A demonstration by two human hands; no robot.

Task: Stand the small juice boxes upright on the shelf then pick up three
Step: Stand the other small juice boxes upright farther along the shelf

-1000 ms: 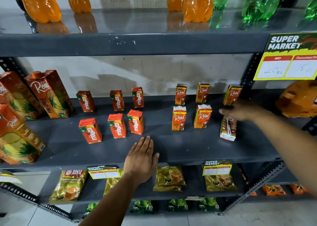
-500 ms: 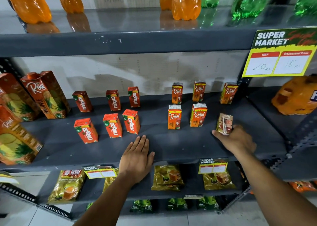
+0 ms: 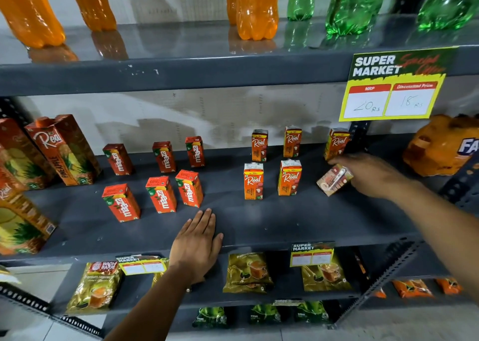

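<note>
Orange carton at the frame's right, the tilted juice box sits clamped in our right hand, so we should settle its base flat on the shelf before letting go, while our left hand lies flat, fingers together.

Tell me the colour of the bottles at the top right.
Green bottles, clearest in the head view, beside the orange ones.

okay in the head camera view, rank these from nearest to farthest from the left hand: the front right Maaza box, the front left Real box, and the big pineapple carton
From the left hand, flat on the shelf's front edge:
1. Front right Maaza box, just beyond the fingertips, slightly left.
2. Front left Real box, farther back and to the right.
3. Pineapple carton, far left, toward the back of the shelf.
</note>
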